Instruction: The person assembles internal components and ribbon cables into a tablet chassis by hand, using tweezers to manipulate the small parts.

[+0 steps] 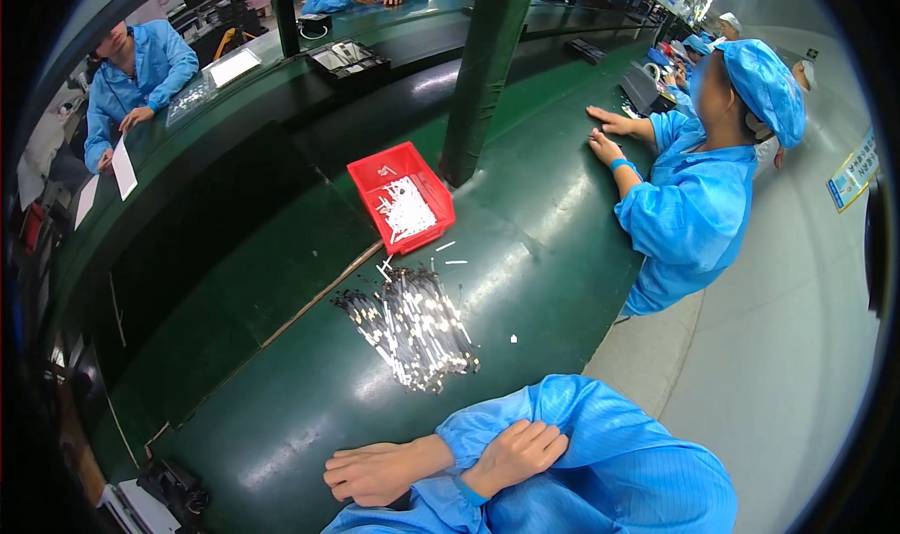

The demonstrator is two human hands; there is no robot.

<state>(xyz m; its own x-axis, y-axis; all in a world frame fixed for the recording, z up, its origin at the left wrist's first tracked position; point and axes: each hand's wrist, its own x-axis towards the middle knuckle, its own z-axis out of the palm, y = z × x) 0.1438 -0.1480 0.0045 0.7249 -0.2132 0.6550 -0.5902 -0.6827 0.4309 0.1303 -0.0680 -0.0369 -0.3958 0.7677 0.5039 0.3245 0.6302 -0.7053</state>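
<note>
My forearms, in blue sleeves, cross at the near edge of the green table. My left hand (517, 453) lies over my right sleeve (511, 414), its fingers bent round the cloth. To its left, my right hand (373, 473) rests with loosely curled fingers, and nothing shows in them. Beyond both hands, and touched by neither, lies a heap of thin black-and-white cable-like strips (412, 332) with small gold-coloured bits. A red plastic bin (439, 193) behind the heap holds many small white pieces (406, 208). A few loose white strips (445, 246) lie beside the bin.
A dark green post (487, 75) rises from the table behind the bin. At the right, a co-worker in blue (698, 187) has both hands on the table. A small white piece (514, 339) lies right of the heap. A black device (173, 492) stands at the lower left.
</note>
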